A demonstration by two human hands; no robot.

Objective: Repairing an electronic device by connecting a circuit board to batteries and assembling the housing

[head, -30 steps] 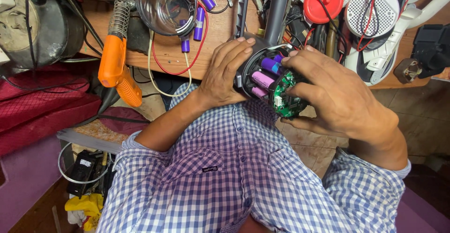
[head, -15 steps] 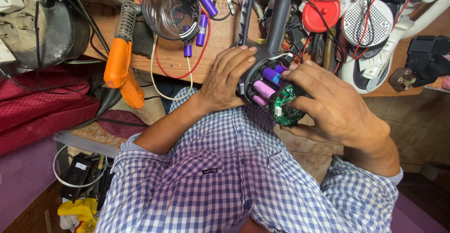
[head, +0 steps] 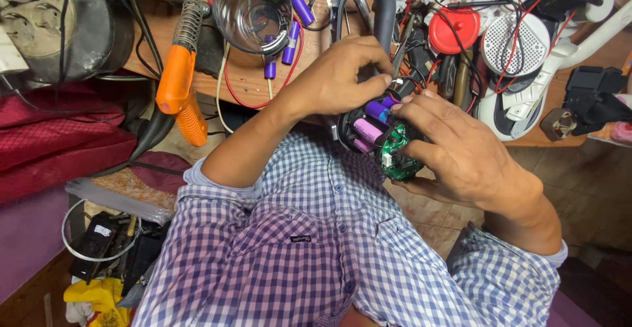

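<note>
I hold a round black battery pack (head: 375, 139) with purple cylindrical cells and a green circuit board (head: 395, 152) against my chest. A grey curved handle (head: 378, 1) rises from the pack toward the bench. My left hand (head: 345, 74) grips the pack's upper left side, its fingertips on the purple cells. On the right, my right hand (head: 454, 149) wraps the pack, thumb and fingers resting on the circuit board's edge.
An orange soldering gun (head: 174, 87) lies at the left of the wooden bench (head: 247, 83). A glass bowl (head: 251, 1) and loose purple cells (head: 289, 34) sit beyond my hands. A red lid (head: 454, 31), white plastic parts (head: 517, 44) and wires crowd the right.
My left hand has shifted up onto the top of the pack, its fingers now on the cells. The pack has tilted slightly and the view has drifted.
</note>
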